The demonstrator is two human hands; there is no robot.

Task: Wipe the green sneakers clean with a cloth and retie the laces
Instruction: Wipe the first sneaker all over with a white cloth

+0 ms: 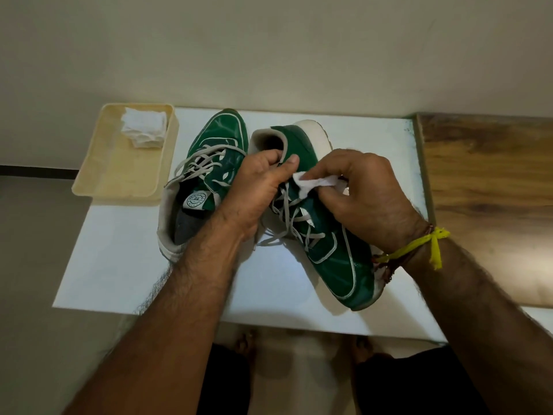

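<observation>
Two green sneakers with grey laces lie on a white board (125, 265). The left sneaker (215, 151) rests flat, toe pointing away, laces loose. The right sneaker (332, 253) is tipped on its side, toe toward me, white sole facing right. My left hand (257, 187) grips this sneaker at the collar, thumb on its green side. My right hand (365, 193) presses a small white cloth (314, 182) against the sneaker's side near the laces. A yellow thread is tied round my right wrist.
A cream plastic tray (119, 175) at the board's back left holds a folded white cloth (143, 127). A wooden surface (490, 181) adjoins the board on the right. A pale wall rises behind. My bare feet show below the board's near edge.
</observation>
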